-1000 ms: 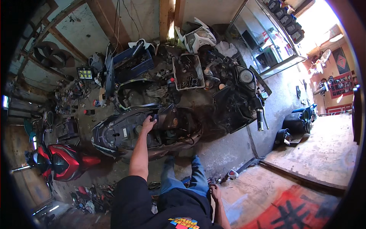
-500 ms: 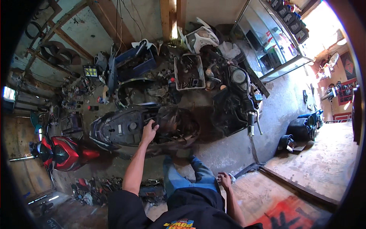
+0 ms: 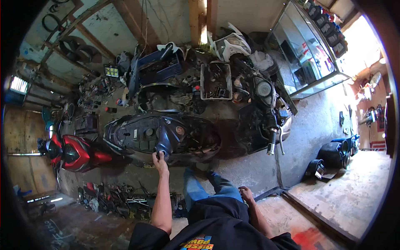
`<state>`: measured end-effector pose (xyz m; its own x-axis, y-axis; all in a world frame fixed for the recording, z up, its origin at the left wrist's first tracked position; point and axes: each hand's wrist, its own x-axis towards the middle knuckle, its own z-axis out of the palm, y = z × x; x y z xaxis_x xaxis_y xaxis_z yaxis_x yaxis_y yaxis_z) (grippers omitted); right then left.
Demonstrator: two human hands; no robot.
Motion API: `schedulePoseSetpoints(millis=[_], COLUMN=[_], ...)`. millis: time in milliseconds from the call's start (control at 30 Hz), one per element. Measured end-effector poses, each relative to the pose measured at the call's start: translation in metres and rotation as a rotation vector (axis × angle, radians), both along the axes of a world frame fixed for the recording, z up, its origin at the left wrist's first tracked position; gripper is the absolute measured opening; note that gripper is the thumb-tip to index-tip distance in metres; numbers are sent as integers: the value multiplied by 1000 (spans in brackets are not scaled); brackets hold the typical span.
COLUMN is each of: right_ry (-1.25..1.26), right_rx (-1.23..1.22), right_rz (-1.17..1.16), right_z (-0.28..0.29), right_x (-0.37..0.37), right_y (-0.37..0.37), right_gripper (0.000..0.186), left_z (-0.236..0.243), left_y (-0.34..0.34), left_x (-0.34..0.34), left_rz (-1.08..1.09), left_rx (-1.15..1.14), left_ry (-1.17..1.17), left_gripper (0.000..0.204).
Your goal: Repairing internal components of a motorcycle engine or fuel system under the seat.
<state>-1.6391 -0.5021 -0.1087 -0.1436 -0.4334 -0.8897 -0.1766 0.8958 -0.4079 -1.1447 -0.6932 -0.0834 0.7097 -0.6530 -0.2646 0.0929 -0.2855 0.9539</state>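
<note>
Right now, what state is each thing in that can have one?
Dark scooter: seat off, insides exposed
Dark panel: lying across scooter body
Left hand: fingers bent at panel's near end
Right hand: lowered, fingers curled
Gray crate: open-topped, holding parts
Blue crate: open-topped, holding parts
Glass case: stocked
Work light: can't tell if lit

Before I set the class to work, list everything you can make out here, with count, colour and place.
Stripped scooter: one, dark, centre
Second scooter: one, red and black, left
Parts crate: one, grey, above centre
Bin: one, blue, left of crate
Panel: one, white, by the wall
Lamp: one, yellow lights, upper left
Display case: one, clear glass, upper right
Bottles: several, black, along the case top
Containers: several, black, right
Loose parts: many, mixed, lower left
Jeans: blue, below centre
Left hand: one, at stripped scooter's near side
Right hand: one, beside jeans
</note>
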Motion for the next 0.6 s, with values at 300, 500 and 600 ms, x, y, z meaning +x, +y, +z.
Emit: schedulePoseSetpoints(millis=[300,500,600], right_ry=[-46,-196,-207], right_rx=[67,24,49], right_rz=[280,396,552], right_z=[-25,-45,-41], right_x=[12,24,58], right_y=[-69,-142,-163], right_gripper=[29,24,25], left_z=[117,105,93], left_y=[166,312,381], left_x=[-3,-55,-93], left_rz=[364,655,867], left_rx=[-140,-209,-290], left_ry=[257,469,545], left_gripper=[31,19,18])
